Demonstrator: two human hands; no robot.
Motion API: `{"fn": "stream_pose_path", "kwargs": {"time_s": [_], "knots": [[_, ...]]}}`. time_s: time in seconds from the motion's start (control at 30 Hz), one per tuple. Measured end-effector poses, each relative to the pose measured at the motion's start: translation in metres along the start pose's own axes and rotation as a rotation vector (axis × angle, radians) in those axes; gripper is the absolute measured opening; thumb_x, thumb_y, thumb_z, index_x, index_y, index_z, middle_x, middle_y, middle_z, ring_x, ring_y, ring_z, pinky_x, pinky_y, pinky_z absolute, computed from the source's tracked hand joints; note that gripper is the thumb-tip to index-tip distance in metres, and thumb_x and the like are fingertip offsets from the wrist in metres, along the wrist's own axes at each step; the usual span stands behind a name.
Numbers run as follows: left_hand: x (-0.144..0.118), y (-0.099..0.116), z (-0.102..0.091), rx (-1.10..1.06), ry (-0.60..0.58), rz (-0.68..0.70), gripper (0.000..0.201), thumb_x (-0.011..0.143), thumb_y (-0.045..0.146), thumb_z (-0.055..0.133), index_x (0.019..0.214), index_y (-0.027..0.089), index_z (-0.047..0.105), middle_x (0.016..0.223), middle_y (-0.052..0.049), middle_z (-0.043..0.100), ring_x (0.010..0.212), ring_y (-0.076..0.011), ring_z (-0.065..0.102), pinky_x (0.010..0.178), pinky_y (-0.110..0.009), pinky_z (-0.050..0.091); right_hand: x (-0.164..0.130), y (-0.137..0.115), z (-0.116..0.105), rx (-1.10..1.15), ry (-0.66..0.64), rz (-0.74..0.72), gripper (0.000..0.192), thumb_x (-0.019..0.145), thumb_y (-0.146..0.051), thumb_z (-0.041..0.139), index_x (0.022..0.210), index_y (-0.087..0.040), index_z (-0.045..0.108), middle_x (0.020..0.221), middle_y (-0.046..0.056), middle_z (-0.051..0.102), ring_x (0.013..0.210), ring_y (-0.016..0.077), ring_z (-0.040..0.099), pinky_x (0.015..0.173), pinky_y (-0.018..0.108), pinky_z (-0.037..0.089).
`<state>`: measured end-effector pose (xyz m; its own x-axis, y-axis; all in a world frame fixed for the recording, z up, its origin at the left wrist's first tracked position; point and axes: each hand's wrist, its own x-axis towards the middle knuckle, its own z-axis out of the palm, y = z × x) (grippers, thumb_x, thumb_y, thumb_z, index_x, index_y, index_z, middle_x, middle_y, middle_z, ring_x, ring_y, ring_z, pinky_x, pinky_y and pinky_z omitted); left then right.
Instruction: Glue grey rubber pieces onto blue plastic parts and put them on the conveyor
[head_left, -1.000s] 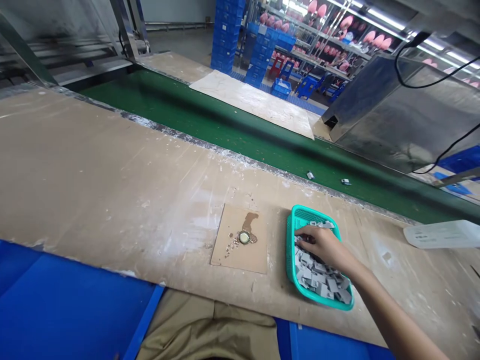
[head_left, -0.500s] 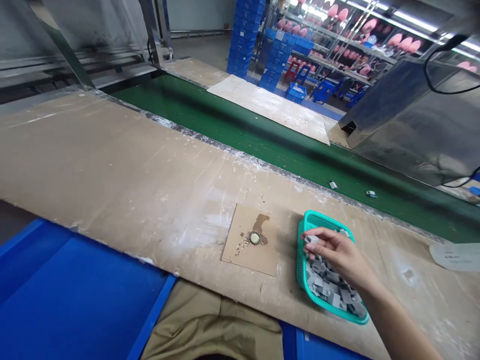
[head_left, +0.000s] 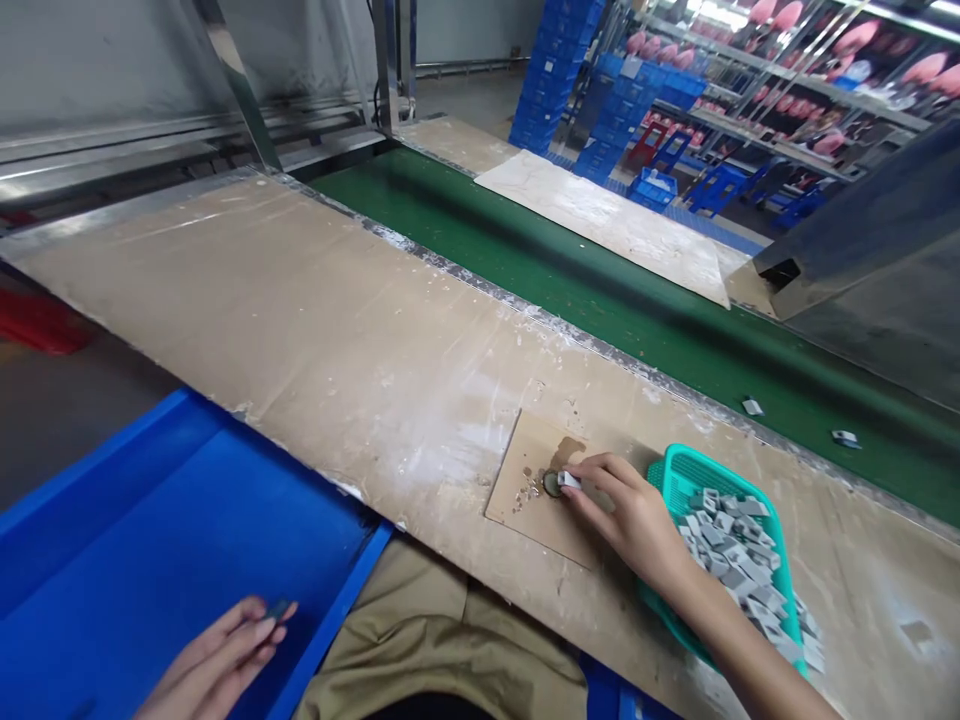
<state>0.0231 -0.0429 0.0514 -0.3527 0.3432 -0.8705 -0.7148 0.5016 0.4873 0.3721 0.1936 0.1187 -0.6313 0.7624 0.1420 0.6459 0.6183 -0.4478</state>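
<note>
My right hand (head_left: 634, 515) pinches a small light-grey block (head_left: 568, 480) between thumb and fingers. The block is at the right edge of a small round dish (head_left: 550, 485); whether they touch I cannot tell. Under the dish lies a square of brown cardboard (head_left: 517, 475) with a wet stain and droplets. My left hand (head_left: 221, 655), over the blue bin at lower left, holds a small dark blue-grey piece (head_left: 276, 608) between its fingertips. Right of my right hand stands a green plastic basket (head_left: 679, 458) full of similar grey blocks (head_left: 739, 560).
Beyond the worn tabletop (head_left: 337, 330) runs a green conveyor belt (head_left: 637, 320) with two small grey pieces (head_left: 752, 406) on it. The blue bin (head_left: 150, 520) sits below the table's front edge. A metal housing (head_left: 885, 260) stands over the belt at right.
My right hand has moved left from the basket to the round dish, carrying the grey block. My left hand has come into view at lower left. The view has shifted left.
</note>
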Motion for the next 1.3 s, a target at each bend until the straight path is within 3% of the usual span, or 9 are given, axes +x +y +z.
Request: {"fn": "stream_pose_path", "kwargs": {"time_s": [0.1,0.27,0.4,0.57,0.67,0.9,1.0,1.1,1.3], "knots": [[-0.023,0.003,0.037,-0.094,-0.135,-0.083,0.053,0.040,0.012,0.087,0.089,0.018,0.066,0.083,-0.005,0.072,0.076,-0.0210,0.068,0.067,-0.025,0.057,0.001,0.001,0.005,0.010,-0.027,0.006,0.023,0.091,-0.031,0.047,0.103,-0.021,0.064,0.091,0.010,0.064,0.086,0.0218,0.063,0.074,0.035,0.053],[-0.040,-0.012,0.079,-0.044,-0.405,-0.052,0.036,0.061,0.026,0.082,0.090,0.014,0.066,0.082,-0.009,0.071,0.073,-0.0166,0.066,0.067,-0.024,0.053,0.000,-0.002,0.002,0.043,-0.015,0.040,0.024,0.090,-0.032,0.050,0.101,-0.020,0.067,0.090,0.010,0.065,0.084,0.0219,0.063,0.074,0.035,0.052],[-0.055,-0.012,0.119,0.078,-0.532,0.179,0.026,0.067,0.031,0.076,0.083,0.014,0.065,0.076,-0.007,0.071,0.068,-0.0160,0.064,0.063,-0.024,0.051,-0.001,-0.011,-0.008,0.197,-0.012,0.197,0.024,0.086,-0.036,0.056,0.096,-0.019,0.068,0.088,0.009,0.070,0.078,0.0218,0.066,0.072,0.034,0.053],[-0.060,-0.008,0.157,0.314,-0.603,0.537,0.027,0.077,0.035,0.066,0.096,0.016,0.067,0.081,-0.008,0.071,0.071,-0.0175,0.065,0.064,-0.026,0.051,-0.005,-0.026,-0.017,0.449,-0.022,0.357,0.029,0.080,-0.044,0.061,0.088,-0.018,0.069,0.085,0.009,0.073,0.074,0.0228,0.068,0.064,0.031,0.055],[-0.057,-0.006,0.164,0.374,-0.637,0.610,0.021,0.077,0.034,0.067,0.091,0.018,0.069,0.079,-0.005,0.070,0.071,-0.0157,0.064,0.065,-0.024,0.051,-0.006,-0.023,-0.016,0.248,0.019,0.259,0.024,0.082,-0.040,0.058,0.090,-0.020,0.069,0.085,0.009,0.071,0.077,0.0232,0.066,0.068,0.034,0.054],[-0.041,-0.007,0.159,0.097,-0.865,0.415,0.015,0.069,0.029,0.075,0.079,0.019,0.071,0.055,0.001,0.059,0.055,-0.0096,0.057,0.052,-0.018,0.047,-0.005,-0.002,0.002,0.048,0.004,0.073,0.027,0.090,-0.033,0.048,0.103,-0.021,0.068,0.090,0.010,0.067,0.083,0.0228,0.065,0.072,0.034,0.052],[-0.038,-0.012,0.157,0.009,-0.875,0.493,0.014,0.067,0.028,0.077,0.071,0.017,0.070,0.071,-0.001,0.060,0.063,-0.0106,0.060,0.062,-0.022,0.051,-0.006,0.001,0.005,0.021,-0.014,0.066,0.027,0.091,-0.032,0.047,0.105,-0.020,0.067,0.092,0.010,0.066,0.085,0.0226,0.065,0.074,0.034,0.052],[-0.041,-0.017,0.161,-0.103,-0.922,0.440,0.022,0.064,0.034,0.078,0.073,0.016,0.068,0.087,-0.005,0.063,0.078,-0.0213,0.066,0.072,-0.036,0.056,-0.006,0.002,0.005,0.001,-0.037,0.057,0.028,0.091,-0.032,0.048,0.106,-0.019,0.067,0.094,0.011,0.066,0.087,0.0229,0.064,0.075,0.034,0.053],[-0.047,-0.022,0.177,-0.147,-0.800,0.273,0.026,0.067,0.033,0.077,0.080,0.013,0.066,0.070,-0.004,0.067,0.053,-0.0141,0.063,0.048,-0.023,0.053,-0.007,0.004,0.008,-0.025,-0.048,0.049,0.028,0.091,-0.031,0.047,0.107,-0.020,0.067,0.096,0.011,0.065,0.087,0.0228,0.064,0.074,0.034,0.053]]}}
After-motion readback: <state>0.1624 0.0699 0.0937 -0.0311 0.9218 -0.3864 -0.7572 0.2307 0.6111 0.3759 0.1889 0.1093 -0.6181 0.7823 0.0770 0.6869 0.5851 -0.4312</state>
